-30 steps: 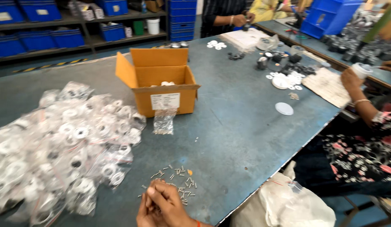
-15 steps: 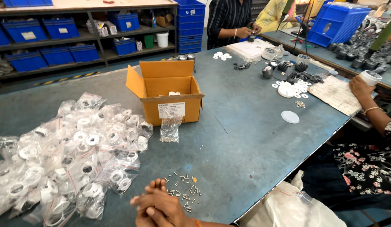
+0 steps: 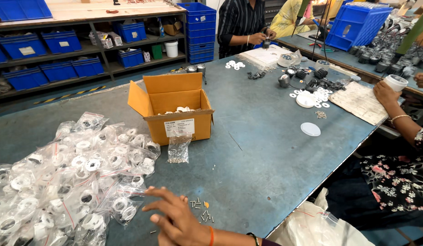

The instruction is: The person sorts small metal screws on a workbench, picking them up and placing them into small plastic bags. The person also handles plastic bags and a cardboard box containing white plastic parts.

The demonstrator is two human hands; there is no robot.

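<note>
My right hand [image 3: 175, 219] is low over the grey-blue table [image 3: 266, 155], fingers spread and pointing left, with nothing visible in it. It has an orange thread at the wrist. Only a sliver of my left hand [image 3: 162, 238] shows beneath it, and its grip is hidden. Loose small screws [image 3: 201, 212] lie just right of the fingers. A pile of clear bags holding white round parts [image 3: 75, 177] spreads out to the left, its nearest bag almost touching the fingertips. Beyond stands an open cardboard box [image 3: 175, 107] with a small bag of screws [image 3: 178, 148] leaning on its front.
A co-worker at the right edge holds a white cup [image 3: 396, 82] beside a paper sheet [image 3: 357, 102], a white disc [image 3: 310, 129] and black parts [image 3: 318, 79]. Another person works at the far end. Blue crates [image 3: 357, 25] and shelves stand behind. A white plastic bag [image 3: 311, 225] hangs at the near edge.
My hands were clasped together near the screws. Now the right hand has spread its fingers and reaches left toward the bags. The view has tilted up slightly.
</note>
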